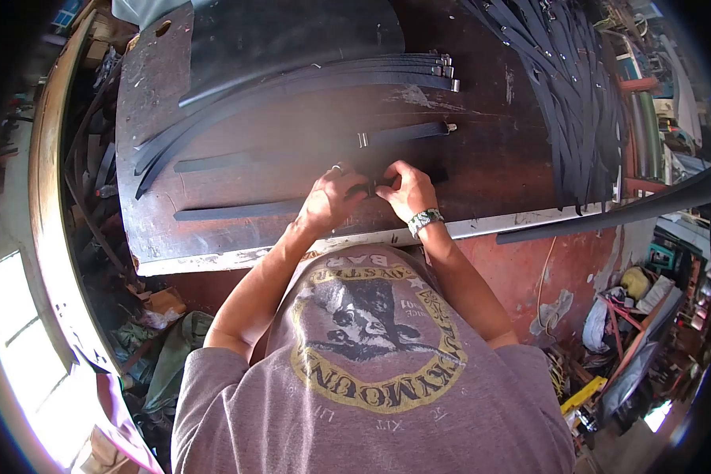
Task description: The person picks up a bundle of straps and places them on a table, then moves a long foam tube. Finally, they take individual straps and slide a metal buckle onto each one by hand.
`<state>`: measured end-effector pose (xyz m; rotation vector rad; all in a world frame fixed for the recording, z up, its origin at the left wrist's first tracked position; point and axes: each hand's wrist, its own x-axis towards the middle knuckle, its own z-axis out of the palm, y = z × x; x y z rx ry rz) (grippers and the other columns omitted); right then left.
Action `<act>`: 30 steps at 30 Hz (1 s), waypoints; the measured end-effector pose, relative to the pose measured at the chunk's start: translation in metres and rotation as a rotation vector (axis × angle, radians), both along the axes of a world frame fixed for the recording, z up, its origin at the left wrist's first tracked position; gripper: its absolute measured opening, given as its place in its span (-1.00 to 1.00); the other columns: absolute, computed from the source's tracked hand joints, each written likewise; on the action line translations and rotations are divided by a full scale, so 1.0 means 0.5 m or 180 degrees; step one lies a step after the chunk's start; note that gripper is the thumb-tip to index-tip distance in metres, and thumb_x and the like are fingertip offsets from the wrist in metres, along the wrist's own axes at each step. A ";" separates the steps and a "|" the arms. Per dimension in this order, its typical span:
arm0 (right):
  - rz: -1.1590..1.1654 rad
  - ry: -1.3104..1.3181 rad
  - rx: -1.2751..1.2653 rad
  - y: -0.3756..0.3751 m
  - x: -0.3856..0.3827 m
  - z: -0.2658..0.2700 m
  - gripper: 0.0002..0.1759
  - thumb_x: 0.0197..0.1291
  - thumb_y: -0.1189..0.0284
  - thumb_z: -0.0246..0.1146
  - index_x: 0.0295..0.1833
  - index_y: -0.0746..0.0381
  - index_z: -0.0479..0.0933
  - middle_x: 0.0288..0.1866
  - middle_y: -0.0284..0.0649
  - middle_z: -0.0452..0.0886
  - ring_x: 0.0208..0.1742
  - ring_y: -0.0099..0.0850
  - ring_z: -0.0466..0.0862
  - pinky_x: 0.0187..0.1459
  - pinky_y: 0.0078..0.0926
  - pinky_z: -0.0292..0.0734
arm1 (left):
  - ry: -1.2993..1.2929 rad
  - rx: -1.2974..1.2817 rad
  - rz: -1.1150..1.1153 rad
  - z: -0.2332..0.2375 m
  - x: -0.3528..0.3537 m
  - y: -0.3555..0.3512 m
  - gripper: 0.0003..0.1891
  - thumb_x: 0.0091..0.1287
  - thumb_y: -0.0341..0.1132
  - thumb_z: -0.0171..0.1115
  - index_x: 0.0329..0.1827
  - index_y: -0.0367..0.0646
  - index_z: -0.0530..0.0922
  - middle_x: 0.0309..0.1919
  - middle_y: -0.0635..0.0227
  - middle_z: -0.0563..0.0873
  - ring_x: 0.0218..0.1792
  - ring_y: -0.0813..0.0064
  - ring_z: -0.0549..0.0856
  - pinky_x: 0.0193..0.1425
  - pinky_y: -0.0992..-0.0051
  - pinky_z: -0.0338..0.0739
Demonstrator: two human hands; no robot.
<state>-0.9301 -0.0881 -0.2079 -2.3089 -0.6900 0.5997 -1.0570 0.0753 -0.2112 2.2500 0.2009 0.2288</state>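
Observation:
Close to the table's near edge, a black strap [245, 211] lies stretched to the left, its other end running under my fingers. My left hand [336, 196], with a ring on one finger, is closed on this strap. Facing it, my right hand [411, 192] pinches the strap from the other side, the thumb and fingertips curled in. A small dark piece between the fingertips is too blurred to name. Just beyond my hands lies a second black strap [407, 135] with a metal slider [363, 140] on it and a metal fitting at its right end.
Several black straps with metal ends [316, 77] lie farther back beside a black sheet [292, 35]. A large pile of straps [565, 103] covers the table's right side and hangs towards its edge. A long black strip [608, 212] juts past the right front corner.

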 end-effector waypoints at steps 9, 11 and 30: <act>0.0025 -0.0017 0.0011 0.000 -0.001 0.004 -0.62 -0.02 0.38 0.59 -0.12 0.25 0.64 -0.38 -0.11 0.75 -0.32 -0.18 0.78 -0.23 -0.25 0.66 | 0.0176 -0.0260 0.0311 -0.004 0.010 -0.006 -0.65 0.13 -0.38 0.59 -0.01 -0.22 0.76 -0.19 0.19 0.72 -0.32 0.31 0.70 -0.19 0.35 0.66; 0.0007 -0.0021 0.0040 0.000 -0.002 -0.003 -0.62 -0.03 0.39 0.60 -0.12 0.25 0.64 -0.38 -0.11 0.75 -0.33 -0.18 0.78 -0.24 -0.25 0.66 | 0.0237 -0.0314 0.0317 -0.002 0.017 -0.007 -0.66 0.12 -0.37 0.60 -0.04 -0.23 0.76 -0.21 0.18 0.73 -0.29 0.29 0.72 -0.17 0.35 0.67; -0.0182 0.0313 0.0495 -0.027 -0.004 -0.011 -0.68 0.12 0.48 0.51 -0.02 0.26 0.65 -0.30 -0.12 0.76 -0.26 -0.20 0.79 -0.19 -0.27 0.69 | 0.0926 -0.0168 0.0819 0.003 0.045 -0.035 -0.66 0.07 -0.29 0.64 -0.15 -0.20 0.70 -0.21 0.19 0.74 -0.08 0.22 0.78 0.01 0.27 0.68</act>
